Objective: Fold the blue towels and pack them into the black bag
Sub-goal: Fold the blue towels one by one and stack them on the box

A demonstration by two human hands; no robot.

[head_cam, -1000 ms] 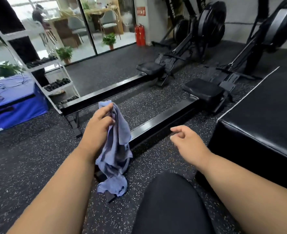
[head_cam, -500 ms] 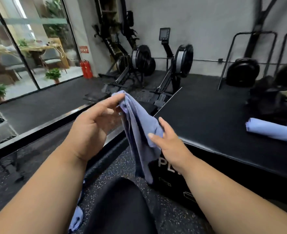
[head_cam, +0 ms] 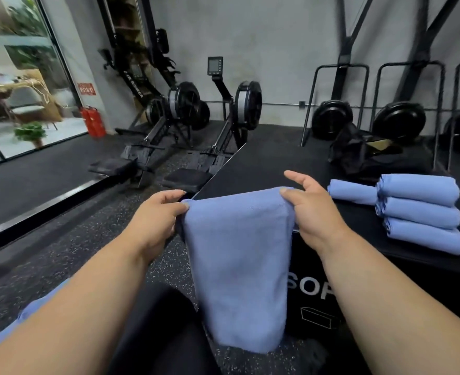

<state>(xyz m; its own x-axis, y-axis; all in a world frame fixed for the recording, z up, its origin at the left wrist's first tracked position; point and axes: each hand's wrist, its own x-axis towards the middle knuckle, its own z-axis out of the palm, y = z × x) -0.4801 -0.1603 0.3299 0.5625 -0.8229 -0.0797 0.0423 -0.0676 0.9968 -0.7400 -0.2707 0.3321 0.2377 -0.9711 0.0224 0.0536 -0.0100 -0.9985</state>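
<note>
While my left hand [head_cam: 158, 212] and right hand [head_cam: 308, 205] each pinch a top corner, blue towel [head_cam: 237, 261] hanging between them, folded towels [head_cam: 420, 212] stacked on black box [head_cam: 264, 169], black bag [head_cam: 358, 155] behind.

Rowing machines [head_cam: 223, 125], fire extinguishers [head_cam: 93, 121], potted plant [head_cam: 31, 133].

Bare black platform top [head_cam: 264, 169] ahead; folded towel stack [head_cam: 420, 212] and black bag [head_cam: 358, 155] at right.
</note>
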